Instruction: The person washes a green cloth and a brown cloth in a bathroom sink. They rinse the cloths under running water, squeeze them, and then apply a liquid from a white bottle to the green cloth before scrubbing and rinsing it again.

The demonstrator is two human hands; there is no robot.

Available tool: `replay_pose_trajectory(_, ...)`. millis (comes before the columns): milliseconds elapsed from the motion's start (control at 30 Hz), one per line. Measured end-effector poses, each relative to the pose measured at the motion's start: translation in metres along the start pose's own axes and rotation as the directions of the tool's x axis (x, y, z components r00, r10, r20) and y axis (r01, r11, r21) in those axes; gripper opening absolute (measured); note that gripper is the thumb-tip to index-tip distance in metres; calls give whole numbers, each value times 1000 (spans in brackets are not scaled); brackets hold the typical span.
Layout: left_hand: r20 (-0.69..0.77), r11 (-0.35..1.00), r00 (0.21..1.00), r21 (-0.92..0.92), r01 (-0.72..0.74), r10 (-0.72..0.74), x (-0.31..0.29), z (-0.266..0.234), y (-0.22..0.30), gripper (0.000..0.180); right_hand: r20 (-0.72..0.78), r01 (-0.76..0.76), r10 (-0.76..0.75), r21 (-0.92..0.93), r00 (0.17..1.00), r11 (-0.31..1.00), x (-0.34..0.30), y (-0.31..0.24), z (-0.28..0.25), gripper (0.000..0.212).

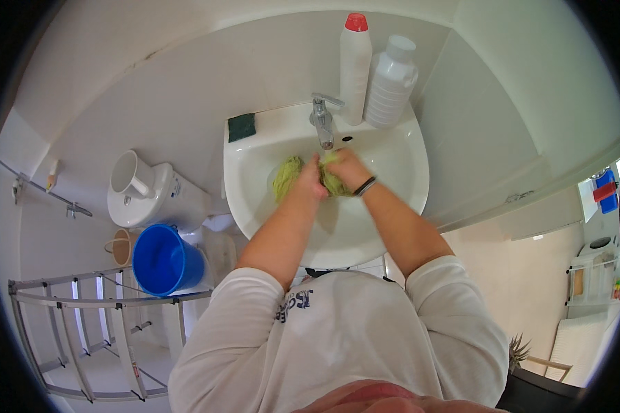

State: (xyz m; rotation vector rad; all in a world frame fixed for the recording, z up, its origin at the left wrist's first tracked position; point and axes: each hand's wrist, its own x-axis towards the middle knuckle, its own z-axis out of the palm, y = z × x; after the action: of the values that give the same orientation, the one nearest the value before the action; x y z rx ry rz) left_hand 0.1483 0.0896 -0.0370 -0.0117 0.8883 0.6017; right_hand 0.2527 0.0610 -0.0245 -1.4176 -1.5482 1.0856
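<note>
Both my hands are over the white sink (393,206), just below the chrome tap (322,122). A yellow-green cloth (287,176) is bunched between them, one part bulging out left of my left hand (313,182) and another part showing between the hands. My left hand grips it, with the thumb toward the tap. Closed on the right part of the cloth, my right hand (348,169) has a dark band at its wrist and is slightly blurred. The tap's spout ends right above the hands; I cannot make out clearly whether water runs.
A dark green scouring pad (242,127) lies on the sink's back left corner. Two white bottles, one red-capped (355,69) and one white-capped (391,82), stand at the back right. Leftward are a toilet tank (186,199) with a white mug (132,175), a blue bucket (165,260) and a metal ladder (89,303).
</note>
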Motion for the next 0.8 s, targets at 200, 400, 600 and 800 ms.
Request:
replay_pose_trajectory(200, 218, 958, 961, 189, -215, 173, 8, -30, -8, 37, -154, 381, -441, -308, 884, 872, -32, -29, 63, 31)
replay_pose_trajectory(400, 137, 985, 980, 78, -157, 145, 8, -2, -18, 29, -294, 15, -230, -586, 928, 810, -4, -4, 18, 30)
replay_pose_trajectory(600, 384, 840, 889, 372, -395, 248, 33, -38, -2, 27, -49, 335, -467, -632, 883, 699, -25, -21, 65, 25)
replay_pose_trajectory(800, 265, 956, 964, 277, -98, 22, -8, 5, -13, 33, -451, -70, -270, -607, 851, 792, 7, 16, -2, 34)
